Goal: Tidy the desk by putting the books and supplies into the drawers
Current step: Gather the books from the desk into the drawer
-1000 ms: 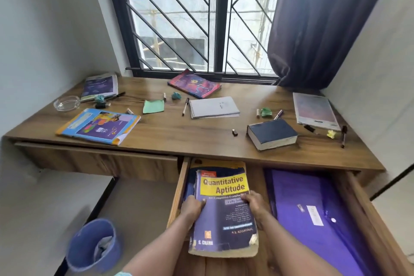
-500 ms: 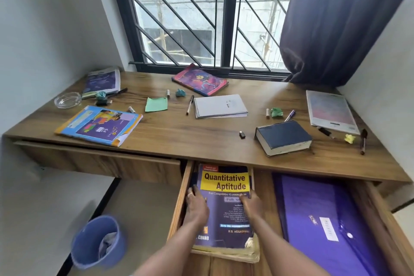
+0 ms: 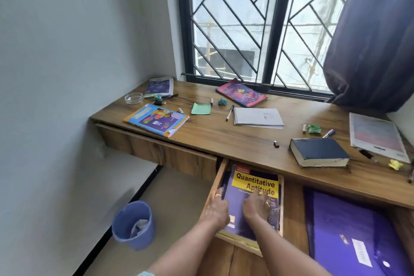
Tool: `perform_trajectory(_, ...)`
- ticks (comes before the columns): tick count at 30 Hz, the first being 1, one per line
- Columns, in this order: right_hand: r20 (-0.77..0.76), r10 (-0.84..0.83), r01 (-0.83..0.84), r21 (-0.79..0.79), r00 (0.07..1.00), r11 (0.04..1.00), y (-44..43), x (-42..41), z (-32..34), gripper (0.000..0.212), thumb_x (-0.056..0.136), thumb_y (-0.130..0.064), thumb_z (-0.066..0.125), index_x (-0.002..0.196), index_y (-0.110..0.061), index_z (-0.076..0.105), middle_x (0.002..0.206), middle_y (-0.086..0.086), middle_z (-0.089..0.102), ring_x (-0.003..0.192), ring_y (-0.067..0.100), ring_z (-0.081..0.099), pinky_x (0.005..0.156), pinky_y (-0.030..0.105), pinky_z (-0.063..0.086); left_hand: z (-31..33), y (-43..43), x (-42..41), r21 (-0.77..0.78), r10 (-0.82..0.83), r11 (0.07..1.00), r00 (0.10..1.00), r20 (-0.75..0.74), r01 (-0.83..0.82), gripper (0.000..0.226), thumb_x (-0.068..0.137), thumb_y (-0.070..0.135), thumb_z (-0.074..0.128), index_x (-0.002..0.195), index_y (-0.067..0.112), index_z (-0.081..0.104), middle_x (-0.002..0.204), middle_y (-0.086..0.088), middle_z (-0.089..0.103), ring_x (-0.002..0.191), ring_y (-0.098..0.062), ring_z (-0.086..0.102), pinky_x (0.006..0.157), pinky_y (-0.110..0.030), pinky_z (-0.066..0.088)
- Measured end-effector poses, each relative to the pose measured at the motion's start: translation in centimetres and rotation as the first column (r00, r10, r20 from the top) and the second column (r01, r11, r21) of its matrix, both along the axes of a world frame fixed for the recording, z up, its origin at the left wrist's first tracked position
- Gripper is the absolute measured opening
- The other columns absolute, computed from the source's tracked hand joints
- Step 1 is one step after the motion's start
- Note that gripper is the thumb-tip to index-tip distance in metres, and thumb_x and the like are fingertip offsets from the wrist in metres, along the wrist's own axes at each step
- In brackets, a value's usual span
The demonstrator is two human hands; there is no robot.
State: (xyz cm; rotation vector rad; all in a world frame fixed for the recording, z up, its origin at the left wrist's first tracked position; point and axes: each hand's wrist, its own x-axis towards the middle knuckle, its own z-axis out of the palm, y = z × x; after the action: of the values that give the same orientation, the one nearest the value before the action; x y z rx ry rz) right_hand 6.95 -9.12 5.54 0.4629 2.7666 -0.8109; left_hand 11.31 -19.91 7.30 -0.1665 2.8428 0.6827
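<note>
Book: Quantitative Aptitude book (image 3: 255, 184) lies flat in the open drawer (image 3: 220, 173), lower centre.
Left hand (image 3: 216, 207): grips its left edge, likely squaring it.
Right hand (image 3: 257, 207): flat on the cover (fingers straight), pressing down.

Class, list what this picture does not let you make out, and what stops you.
Head view:
- Quantitative Aptitude book: lower cover text hidden under the left hand and right hand.
- Left hand's grip: fingertips blurred at the book's edge.
- Purple folder: cut off by right and bottom edges.
- Bin contents: too small, blurred.
- Small black thing on desk: too small.
</note>
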Motion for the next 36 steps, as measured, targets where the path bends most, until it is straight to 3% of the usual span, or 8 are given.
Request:
perform_trajectory(2,-0.059,0.064,-0.066,-0.021,0.996,0.998,-2.0,0.7,0.6,0.052,0.092,-0.01,0.038,0.144,-0.008,0.029,0.152,0.016,0.023,0.139,0.033,0.023,0.113,0.043,0.027,0.9,-1.3,0.5,0.044,0.065,0.997,0.997,-0.036,-0.063,0.044,0.096,0.009,0.039,0.139,0.008,0.039,0.156,-0.002,0.009,0.146,-0.021,0.016,0.117,-0.03,0.024)
perform_trajectory(4,-0.11,0.126,-0.127,-0.005,0.986,0.992,-3.8,1.1,1.5,0.047,0.091,-0.008,0.038,0.138,-0.007,0.036,0.149,0.015,0.028,0.137,0.032,0.026,0.112,0.04,0.028,1.7,-2.8,0.7,0.054,0.082,0.996,0.993,-0.082,-0.077,0.046,0.095,0.009,0.038,0.142,0.006,0.036,0.158,-0.005,0.006,0.147,-0.021,0.006,0.119,-0.03,0.019)
perform_trajectory(9,-0.22,0.2,-0.213,-0.035,0.955,0.976,-9.3,1.2,3.4,0.044,0.09,-0.006,0.037,0.134,-0.003,0.041,0.144,0.018,0.035,0.135,0.032,0.031,0.112,0.036,0.028,3.0,-7.4,-0.1,-0.049,0.081,0.995,0.993,-0.088,-0.085,0.048,0.099,0.018,0.038,0.145,0.007,0.032,0.159,-0.008,0.005,0.147,-0.023,0.003,0.119,-0.034,0.017)
perform_trajectory(14,-0.22,0.232,-0.249,-0.054,0.948,0.967,-15.6,0.1,5.4,0.037,0.093,-0.01,0.038,0.129,-0.003,0.047,0.154,0.018,0.022,0.144,0.029,0.018,0.117,0.032,0.016,3.5,-13.4,-2.2,-0.09,0.071,0.993,0.993,-0.093,-0.079,0.049,0.099,0.021,0.042,0.145,0.007,0.033,0.159,-0.012,0.004,0.147,-0.027,0.002,0.121,-0.033,0.012)
perform_trajectory(21,-0.222,0.224,-0.244,-0.067,0.949,0.968,-26.3,-2.6,8.1,0.042,0.093,-0.011,0.041,0.133,0.0,0.043,0.152,0.021,0.022,0.142,0.031,0.019,0.118,0.032,0.015,6.1,-24.7,-6.2,-0.09,0.133,0.985,0.981,-0.14,-0.146,0.052,0.096,0.02,0.043,0.144,0.003,0.033,0.158,-0.015,0.009,0.146,-0.028,0.009,0.121,-0.033,0.008)
perform_trajectory(25,-0.269,0.209,-0.244,-0.103,0.94,0.964,-31.7,-4.6,8.9,0.04,0.091,-0.006,0.038,0.13,-0.002,0.046,0.146,0.017,0.031,0.139,0.032,0.024,0.115,0.033,0.018,7.3,-30.9,-8.5,-0.069,0.195,0.976,0.97,-0.144,-0.207,0.05,0.095,0.017,0.045,0.142,0.004,0.036,0.158,-0.013,0.012,0.145,-0.028,0.016,0.119,-0.031,0.014)
perform_trajectory(31,-0.267,0.22,-0.245,-0.065,0.938,0.967,-34.0,-7.1,8.8,0.055,0.086,-0.006,0.047,0.139,-0.005,0.036,0.139,0.012,0.04,0.13,0.031,0.035,0.11,0.035,0.029,7.1,-35.6,-11.7,-0.151,0.131,0.978,0.987,-0.089,-0.143,0.05,0.095,0.017,0.044,0.142,0.004,0.035,0.157,-0.015,0.011,0.147,-0.028,0.011,0.121,-0.031,0.011)
perform_trajectory(36,-0.2,0.205,-0.216,-0.034,0.958,0.976,-33.5,-11.7,8.2,0.045,0.087,-0.005,0.046,0.132,-0.006,0.047,0.132,0.011,0.048,0.122,0.031,0.047,0.101,0.034,0.038,6.2,-36.5,-15.3,-0.197,0.047,0.979,0.998,-0.043,-0.054,0.06,0.095,0.023,0.047,0.148,0.008,0.023,0.158,-0.013,0.007,0.147,-0.029,0.008,0.12,-0.033,0.01)
